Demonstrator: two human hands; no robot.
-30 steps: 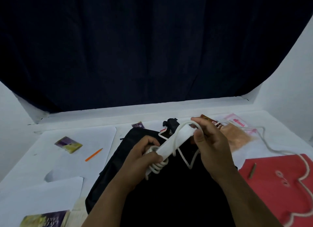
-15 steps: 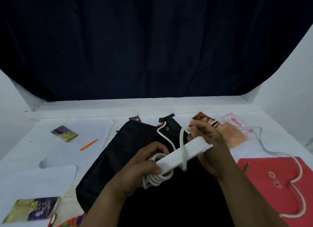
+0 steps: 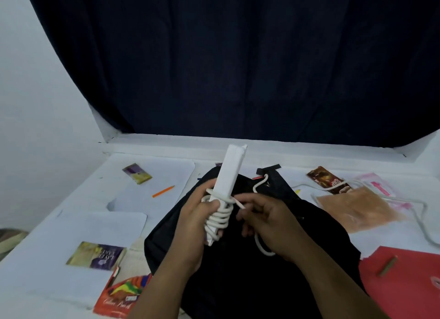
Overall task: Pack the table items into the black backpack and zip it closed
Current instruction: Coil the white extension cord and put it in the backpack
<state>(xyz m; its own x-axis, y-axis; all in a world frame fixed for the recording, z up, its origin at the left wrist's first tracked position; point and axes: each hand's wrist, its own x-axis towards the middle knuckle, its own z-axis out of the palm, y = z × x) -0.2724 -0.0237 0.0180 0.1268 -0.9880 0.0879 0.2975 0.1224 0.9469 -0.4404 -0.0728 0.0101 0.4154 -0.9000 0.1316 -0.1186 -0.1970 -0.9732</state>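
The black backpack lies flat on the white table in front of me. Above it, my left hand grips the lower end of a white power strip, which stands nearly upright with several turns of its white cord wound around it. My right hand pinches the cord just right of the strip. The loose cord trails away across the table to the right.
A red envelope lies at the right front with a small brown stick on it. A brown packet, a snack wrapper and a pink pouch sit back right. Left are paper sheets, an orange pencil, two purple-yellow booklets and a red crayon box.
The power strip has swung from lying slanted across my hands to standing almost upright. My right hand has left the strip's end and now holds the cord beside it; more cord is wound on.
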